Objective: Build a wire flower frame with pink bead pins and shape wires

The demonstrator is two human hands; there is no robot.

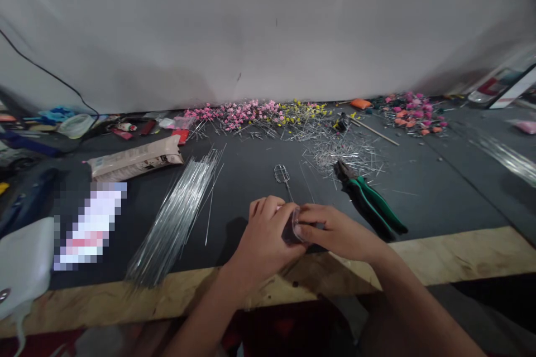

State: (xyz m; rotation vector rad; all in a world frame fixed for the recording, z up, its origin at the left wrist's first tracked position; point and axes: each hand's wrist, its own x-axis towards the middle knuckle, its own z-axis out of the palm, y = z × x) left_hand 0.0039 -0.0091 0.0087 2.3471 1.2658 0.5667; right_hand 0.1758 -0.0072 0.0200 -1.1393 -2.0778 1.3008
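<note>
Both hands meet near the front edge of the dark tabletop. The fingers of my left hand [268, 228] curl round a small dark piece with a shiny, see-through edge [290, 232]. From the other side, the thumb and fingers of my right hand [330, 228] pinch the same piece. Its exact kind cannot be made out. Just beyond my knuckles lies a thin wire form with a looped, cage-like head [282, 174]. Its straight stem runs toward my fingers, where its end is hidden. Green-handled pliers [371, 201] rest to the right of my right hand.
Straight silver wires [178, 212] lie in a bundle at left, near a beige packet [136, 159]. Pink-tipped wires [247, 114] and yellow-tipped wires [304, 111] line the wall. Loose wire pieces [343, 153] lie beyond the pliers. A white device [25, 262] sits at far left.
</note>
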